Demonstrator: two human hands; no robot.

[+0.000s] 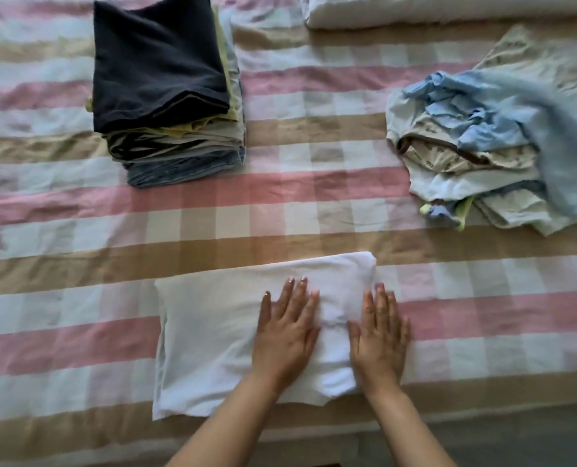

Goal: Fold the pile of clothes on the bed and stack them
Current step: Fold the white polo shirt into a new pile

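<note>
Head view: both hands — left [285,335], right [379,338] — press flat, fingers spread, on the white garment [209,332], long axis left-right.

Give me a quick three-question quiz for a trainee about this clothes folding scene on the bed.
1. True or false: both hands rest flat on the white folded cloth garment.
2. Which item tops the neat stack of folded clothes: A) dark charcoal folded garment, B) light blue crumpled shirt, C) white pillow?
3. Where does the unfolded pile of pale blue and cream clothes lie?

Key:
1. True: left hand and right hand press it, fingers spread.
2. A.
3. Far right on the checked bedsheet.
</note>
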